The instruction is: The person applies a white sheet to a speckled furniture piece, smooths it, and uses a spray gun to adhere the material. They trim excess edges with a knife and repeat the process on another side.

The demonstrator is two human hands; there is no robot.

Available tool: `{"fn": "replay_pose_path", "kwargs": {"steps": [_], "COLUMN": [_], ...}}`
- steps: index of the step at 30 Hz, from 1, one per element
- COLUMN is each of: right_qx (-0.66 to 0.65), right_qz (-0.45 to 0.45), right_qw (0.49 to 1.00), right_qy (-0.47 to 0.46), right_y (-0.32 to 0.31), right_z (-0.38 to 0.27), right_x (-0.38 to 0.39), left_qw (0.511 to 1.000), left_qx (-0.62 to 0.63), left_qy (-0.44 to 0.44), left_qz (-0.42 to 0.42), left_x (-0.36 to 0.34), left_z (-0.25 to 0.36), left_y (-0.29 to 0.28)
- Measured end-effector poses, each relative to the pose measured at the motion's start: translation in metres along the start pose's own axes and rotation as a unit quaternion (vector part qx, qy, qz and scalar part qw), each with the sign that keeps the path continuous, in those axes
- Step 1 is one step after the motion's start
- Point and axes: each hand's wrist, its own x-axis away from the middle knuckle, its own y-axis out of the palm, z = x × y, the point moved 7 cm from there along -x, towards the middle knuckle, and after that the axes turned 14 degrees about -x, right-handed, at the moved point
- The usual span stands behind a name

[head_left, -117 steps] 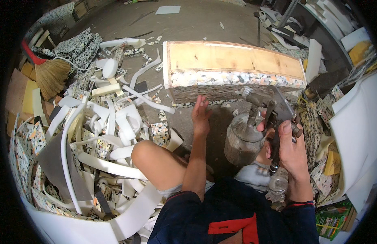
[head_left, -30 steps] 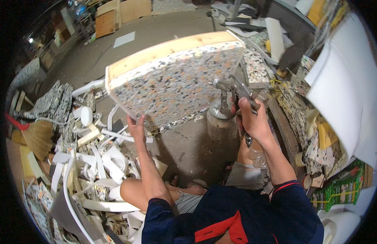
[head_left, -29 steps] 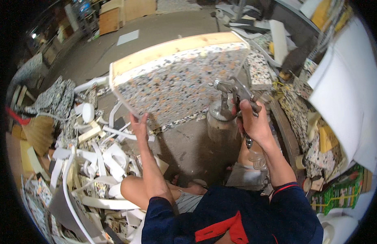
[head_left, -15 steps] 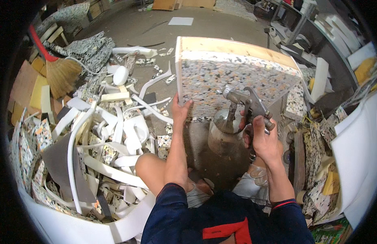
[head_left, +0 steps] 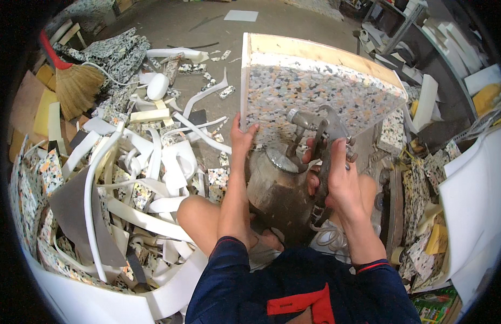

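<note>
In the head view, a foam-faced wooden board [head_left: 310,86] stands tilted up in front of me, its speckled multicolour foam face toward me and a pale wooden edge on top. My left hand [head_left: 243,135] grips its left edge low down, fingers around the side and thumb on the near side. My right hand [head_left: 337,178] is wrapped round the handle of a metal spray gun [head_left: 321,127], whose large metal cup [head_left: 272,183] hangs below, in front of the foam face. The spray head is close to the foam; whether they touch I cannot tell.
White and speckled foam offcuts [head_left: 153,167] are heaped at my left, with a red-handled straw broom [head_left: 80,89] behind. At right lie more speckled scraps [head_left: 418,216], a large white sheet [head_left: 469,194] and a metal rack [head_left: 380,19]. A white square [head_left: 241,15] lies on the floor beyond.
The board has been raised from a lower position and tilted, with my left hand now gripping its edge. In the last second the gun has moved slightly toward me and its cup has swung.
</note>
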Motion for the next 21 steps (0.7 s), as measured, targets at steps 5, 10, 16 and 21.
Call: {"fn": "replay_pose_path", "kwargs": {"steps": [5,10,16,21], "right_qx": [0.062,0.204,0.145,0.202], "right_qz": [-0.018,-0.022,0.066,0.140], "right_qw": [0.996,0.958,0.974,0.954], "right_qy": [-0.058,-0.203,-0.160,-0.171], "right_y": [-0.015,-0.030,-0.080,-0.135], "right_z": [0.007,-0.006,-0.007,-0.014], "right_x": [0.001,0.001,0.012,0.019], "left_qw": [1.000,1.000,0.999,0.999], "left_qx": [-0.004,0.013,-0.003,0.027], "left_qy": [0.015,-0.018,-0.024,0.006], "left_qz": [0.008,-0.016,-0.033,-0.036], "left_x": [0.000,-0.008,-0.003,-0.005], "left_z": [-0.005,-0.018,-0.027,-0.028], "left_y": [-0.001,0.002,-0.002,-0.003]}}
